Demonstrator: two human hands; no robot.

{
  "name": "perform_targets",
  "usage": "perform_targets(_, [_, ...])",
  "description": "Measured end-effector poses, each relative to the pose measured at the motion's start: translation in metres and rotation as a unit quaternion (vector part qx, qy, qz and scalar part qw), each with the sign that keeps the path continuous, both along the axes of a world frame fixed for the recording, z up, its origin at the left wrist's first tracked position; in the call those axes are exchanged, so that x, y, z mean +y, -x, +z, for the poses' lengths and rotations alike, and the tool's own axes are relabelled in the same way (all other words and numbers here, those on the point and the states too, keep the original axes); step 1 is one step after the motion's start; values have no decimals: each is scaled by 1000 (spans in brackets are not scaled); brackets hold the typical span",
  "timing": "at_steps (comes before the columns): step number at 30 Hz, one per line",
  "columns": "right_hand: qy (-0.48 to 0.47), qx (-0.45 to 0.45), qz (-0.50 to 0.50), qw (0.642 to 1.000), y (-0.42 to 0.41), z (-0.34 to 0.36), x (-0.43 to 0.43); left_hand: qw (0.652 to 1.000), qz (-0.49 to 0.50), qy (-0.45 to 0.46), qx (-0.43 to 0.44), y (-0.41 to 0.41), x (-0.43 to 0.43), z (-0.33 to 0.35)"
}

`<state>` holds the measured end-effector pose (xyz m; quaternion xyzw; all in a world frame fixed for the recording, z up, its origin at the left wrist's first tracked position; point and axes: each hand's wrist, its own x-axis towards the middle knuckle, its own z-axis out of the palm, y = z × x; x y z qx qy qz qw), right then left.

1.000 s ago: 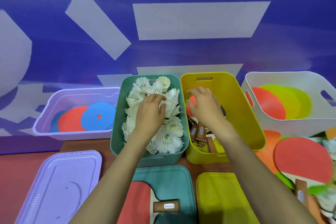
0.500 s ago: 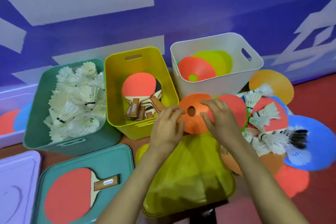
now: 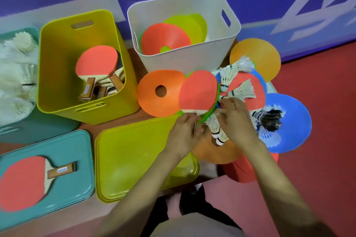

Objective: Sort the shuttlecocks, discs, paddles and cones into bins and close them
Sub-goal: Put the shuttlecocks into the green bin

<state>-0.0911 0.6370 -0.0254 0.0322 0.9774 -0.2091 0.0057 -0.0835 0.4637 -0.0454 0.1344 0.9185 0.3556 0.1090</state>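
A pile of loose items lies at the right. My left hand [image 3: 185,132] closes over the handle of a red paddle [image 3: 198,92] that rests on an orange cone [image 3: 154,100]. My right hand [image 3: 237,119] curls around white shuttlecocks [image 3: 217,131] between the two hands. More shuttlecocks [image 3: 238,90] lie on red and blue discs [image 3: 294,121]. The yellow bin [image 3: 57,63] holds paddles, the white bin [image 3: 192,59] holds cones, and the teal bin [image 3: 28,131] holds shuttlecocks.
A teal lid [image 3: 77,150] carries another red paddle [image 3: 25,181]. A yellow lid [image 3: 134,150] lies beside it, under my left forearm. An orange disc [image 3: 260,57] sits behind the pile. A blue wall runs behind the bins, and red floor lies to the right.
Both hands left the teal and yellow bins and moved right to the pile. From the orange cone they shifted further right onto the paddle handle and the shuttlecocks.
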Motion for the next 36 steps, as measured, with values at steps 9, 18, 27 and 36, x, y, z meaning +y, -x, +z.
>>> perform_targets(9, [-91,-105,29,990,0,-12,18,998,-28,48,-6,-13,44,-33])
perform_targets(18, [-182,-181,16,966,-8,-3,14,995,-27,92,16,-6,54,-44])
perform_targets(27, [-105,-116,37,987,-15,15,12,993,76,-81,-30,-11,42,-19])
perform_targets(36, [28,44,95,994,2,34,-28,963,156,-61,212,-7,-31,15])
